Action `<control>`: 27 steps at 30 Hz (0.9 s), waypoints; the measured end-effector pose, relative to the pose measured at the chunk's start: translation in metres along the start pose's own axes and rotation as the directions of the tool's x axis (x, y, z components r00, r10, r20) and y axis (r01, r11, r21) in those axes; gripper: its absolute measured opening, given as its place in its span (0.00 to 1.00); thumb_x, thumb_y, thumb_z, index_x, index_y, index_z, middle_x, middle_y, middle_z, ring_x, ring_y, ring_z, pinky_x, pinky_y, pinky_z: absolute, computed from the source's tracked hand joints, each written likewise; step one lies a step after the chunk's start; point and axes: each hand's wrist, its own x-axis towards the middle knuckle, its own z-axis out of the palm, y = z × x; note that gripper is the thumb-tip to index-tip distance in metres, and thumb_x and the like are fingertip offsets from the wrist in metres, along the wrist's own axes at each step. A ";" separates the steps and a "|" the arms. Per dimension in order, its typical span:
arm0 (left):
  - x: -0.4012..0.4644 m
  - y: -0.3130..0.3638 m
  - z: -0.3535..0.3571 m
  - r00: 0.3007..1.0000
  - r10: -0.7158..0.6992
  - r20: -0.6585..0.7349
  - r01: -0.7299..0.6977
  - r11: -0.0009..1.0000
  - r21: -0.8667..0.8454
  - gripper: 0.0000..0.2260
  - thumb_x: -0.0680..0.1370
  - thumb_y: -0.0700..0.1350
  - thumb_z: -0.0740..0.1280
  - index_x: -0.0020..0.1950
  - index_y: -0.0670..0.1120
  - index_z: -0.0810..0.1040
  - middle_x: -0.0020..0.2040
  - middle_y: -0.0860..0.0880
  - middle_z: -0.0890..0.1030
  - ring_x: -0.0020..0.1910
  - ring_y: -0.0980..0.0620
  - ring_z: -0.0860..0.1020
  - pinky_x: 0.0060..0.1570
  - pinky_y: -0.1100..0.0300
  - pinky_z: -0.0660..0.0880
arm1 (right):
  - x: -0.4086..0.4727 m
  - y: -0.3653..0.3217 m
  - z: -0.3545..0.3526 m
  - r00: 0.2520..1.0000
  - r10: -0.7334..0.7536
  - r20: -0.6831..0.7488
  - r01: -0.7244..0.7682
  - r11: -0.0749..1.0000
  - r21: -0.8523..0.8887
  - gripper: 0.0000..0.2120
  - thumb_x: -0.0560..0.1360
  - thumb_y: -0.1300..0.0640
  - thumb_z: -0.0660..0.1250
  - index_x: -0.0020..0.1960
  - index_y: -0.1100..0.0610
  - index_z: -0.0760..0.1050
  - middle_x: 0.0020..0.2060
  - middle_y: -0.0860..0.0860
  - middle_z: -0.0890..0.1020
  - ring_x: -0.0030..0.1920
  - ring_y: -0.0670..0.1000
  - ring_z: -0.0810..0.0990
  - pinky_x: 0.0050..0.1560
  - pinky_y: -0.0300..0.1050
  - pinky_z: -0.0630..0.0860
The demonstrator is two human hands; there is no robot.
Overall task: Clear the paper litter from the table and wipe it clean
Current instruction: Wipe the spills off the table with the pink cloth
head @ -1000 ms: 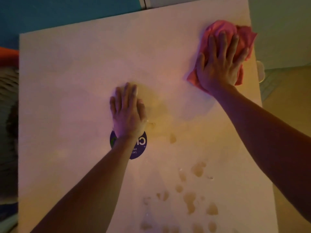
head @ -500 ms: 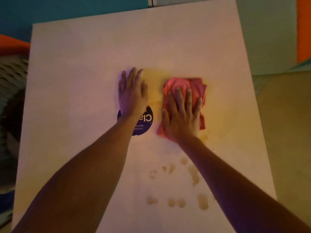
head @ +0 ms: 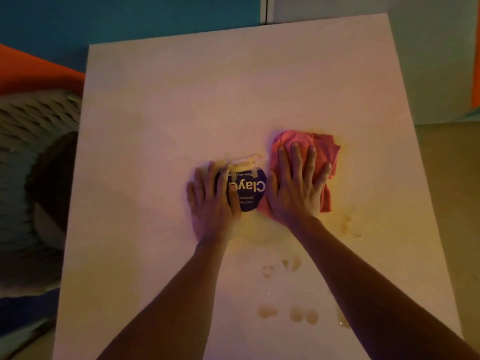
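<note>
At the middle of the white table [head: 155, 113], the left hand [head: 211, 203] is laid flat with fingers straight and slightly apart, partly over a round purple sticker [head: 248, 190], while just to its right the pink cloth [head: 324, 152] is pressed down under the right hand [head: 296, 188], fingers spread and straight. The wiping step is judged to be in hand, no paper litter being seen. The crumpled cloth is stretched roughly from near edge to far; a sweep toward the yellowish spots [head: 298, 314] near the front edge seems called for next.
</note>
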 end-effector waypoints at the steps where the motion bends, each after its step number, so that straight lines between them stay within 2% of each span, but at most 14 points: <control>1: 0.000 0.000 0.001 1.000 -0.002 0.001 0.002 1.000 -0.002 0.22 0.83 0.53 0.56 0.78 0.55 0.65 0.79 0.52 0.64 0.79 0.41 0.58 0.77 0.43 0.54 | 0.005 -0.002 0.001 1.000 -0.008 0.001 0.008 1.000 -0.007 0.28 0.81 0.42 0.50 0.80 0.49 0.56 0.79 0.52 0.58 0.79 0.63 0.52 0.73 0.72 0.48; 4: 0.003 -0.001 0.001 1.000 -0.014 0.011 0.014 1.000 -0.005 0.22 0.83 0.53 0.56 0.78 0.55 0.64 0.79 0.53 0.63 0.79 0.43 0.57 0.77 0.43 0.54 | 0.006 -0.003 0.003 0.999 -0.050 -0.011 0.050 0.999 -0.003 0.28 0.82 0.42 0.48 0.80 0.50 0.57 0.80 0.52 0.57 0.79 0.63 0.52 0.73 0.72 0.48; 7: 0.001 0.000 -0.002 1.000 0.002 0.011 -0.002 1.000 0.002 0.23 0.82 0.52 0.56 0.78 0.56 0.64 0.79 0.53 0.62 0.79 0.42 0.57 0.76 0.43 0.54 | -0.015 0.000 0.004 0.993 -0.104 -0.055 0.105 0.994 0.021 0.27 0.82 0.43 0.52 0.79 0.50 0.60 0.79 0.53 0.59 0.79 0.62 0.53 0.74 0.71 0.50; 14: 0.000 -0.002 -0.002 1.000 0.005 0.020 -0.004 0.999 -0.034 0.23 0.83 0.51 0.56 0.79 0.56 0.62 0.80 0.53 0.61 0.80 0.42 0.55 0.77 0.42 0.53 | -0.127 -0.003 0.005 0.988 -0.151 -0.010 0.151 0.988 0.036 0.29 0.80 0.45 0.58 0.79 0.49 0.59 0.80 0.52 0.57 0.80 0.61 0.50 0.73 0.70 0.53; 19: 0.003 -0.001 0.000 1.000 0.006 -0.001 -0.006 0.999 -0.049 0.23 0.82 0.51 0.56 0.78 0.56 0.63 0.80 0.53 0.62 0.80 0.42 0.57 0.77 0.42 0.53 | -0.102 -0.007 0.004 0.990 -0.139 -0.016 0.139 0.990 0.010 0.27 0.80 0.44 0.56 0.79 0.47 0.61 0.79 0.51 0.58 0.80 0.59 0.50 0.73 0.71 0.51; 24: 0.002 -0.004 0.000 0.994 0.019 -0.107 -0.034 0.990 -0.137 0.20 0.82 0.50 0.57 0.74 0.53 0.71 0.76 0.52 0.70 0.77 0.43 0.64 0.75 0.42 0.58 | -0.064 -0.018 0.010 0.993 -0.107 -0.058 0.107 0.994 0.009 0.26 0.81 0.44 0.55 0.78 0.47 0.62 0.79 0.50 0.60 0.80 0.59 0.51 0.74 0.70 0.50; 27: -0.002 -0.009 0.000 0.993 0.038 -0.111 -0.059 0.978 -0.198 0.20 0.82 0.50 0.55 0.74 0.52 0.71 0.74 0.52 0.73 0.76 0.45 0.66 0.75 0.42 0.59 | -0.097 -0.020 0.011 0.992 -0.102 -0.076 0.105 0.994 0.042 0.27 0.81 0.44 0.55 0.78 0.47 0.61 0.79 0.51 0.59 0.80 0.59 0.51 0.74 0.69 0.51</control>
